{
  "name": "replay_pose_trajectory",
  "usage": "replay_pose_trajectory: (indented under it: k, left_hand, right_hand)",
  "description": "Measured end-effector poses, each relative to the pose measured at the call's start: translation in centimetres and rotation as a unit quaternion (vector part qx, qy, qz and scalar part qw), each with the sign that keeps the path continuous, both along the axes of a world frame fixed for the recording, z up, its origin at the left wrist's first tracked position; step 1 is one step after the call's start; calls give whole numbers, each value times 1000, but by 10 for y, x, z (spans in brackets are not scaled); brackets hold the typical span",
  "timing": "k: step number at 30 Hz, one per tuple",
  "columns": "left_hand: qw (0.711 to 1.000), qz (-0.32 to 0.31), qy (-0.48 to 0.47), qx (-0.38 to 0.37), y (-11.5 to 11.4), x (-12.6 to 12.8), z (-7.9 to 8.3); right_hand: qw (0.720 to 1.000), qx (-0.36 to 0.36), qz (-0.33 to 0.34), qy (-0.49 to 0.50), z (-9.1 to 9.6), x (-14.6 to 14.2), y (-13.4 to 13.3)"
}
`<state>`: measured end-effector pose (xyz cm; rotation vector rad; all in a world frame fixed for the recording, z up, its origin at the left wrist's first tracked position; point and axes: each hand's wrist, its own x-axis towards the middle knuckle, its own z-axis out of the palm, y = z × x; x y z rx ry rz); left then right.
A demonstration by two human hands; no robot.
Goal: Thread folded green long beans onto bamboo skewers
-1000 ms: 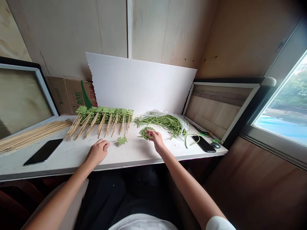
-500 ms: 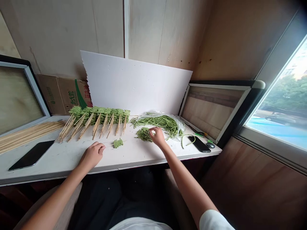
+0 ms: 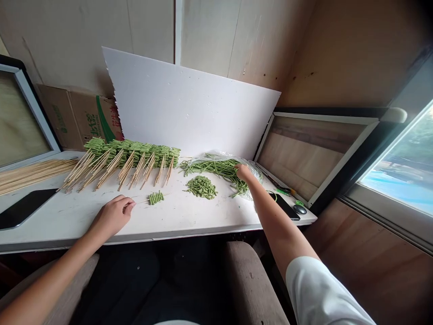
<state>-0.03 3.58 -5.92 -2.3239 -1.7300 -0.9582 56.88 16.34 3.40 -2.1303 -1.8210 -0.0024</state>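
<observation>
My left hand (image 3: pixel 113 215) rests on the white table (image 3: pixel 189 216) and pinches the end of a thin bamboo skewer (image 3: pixel 142 201) that carries a few short green bean pieces (image 3: pixel 156 197). My right hand (image 3: pixel 242 172) reaches into the heap of long green beans (image 3: pixel 216 168) lying on a clear plastic bag; its fingers curl among the beans, and I cannot see whether they grip any. Between the hands lies a small pile of cut bean pieces (image 3: pixel 202 186). A row of finished bean skewers (image 3: pixel 131 155) lies at the back left.
Loose bare skewers (image 3: pixel 30 174) lie at the far left beside a black phone (image 3: pixel 23 207). A second phone (image 3: pixel 287 206), a small dark round object (image 3: pixel 300 209) and green-handled scissors sit at the right edge. A white board (image 3: pixel 189 113) and a cardboard box (image 3: pixel 77 119) lean on the wall.
My right hand left the small pile of cut pieces and moved right and back to the heap of long beans. The left hand stayed on the skewer. The camera turned slightly.
</observation>
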Motion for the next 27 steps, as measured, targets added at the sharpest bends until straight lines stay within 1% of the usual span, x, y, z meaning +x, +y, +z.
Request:
replay_pose_trajectory:
  k: [6,11,14,19,24,27]
  left_hand:
    - [1000,7,0,-10,2,-2,-4]
    - [999,18,-2,-34,-2,-2,-1]
    - [999,20,-4,-39,-3,-1,0]
    - [999,22,0,-46,-2,-2,-2]
    - [998,16,1,-58,-2,-3,-4]
    - [999,8,0,-50,-3,-3,-4]
  right_hand:
    - [997,-7,28,-67,-17,-4,31]
    - [996,-26,4,-89,-25,-8,52]
    - [996,-22,-13,-90,-27,-6,54]
    - [996,-6,-39,-77,-28,2,50]
    - [995,-27,-67,-63,-22,15,51]
    - [996,-33,-54,-66,-17,20,53]
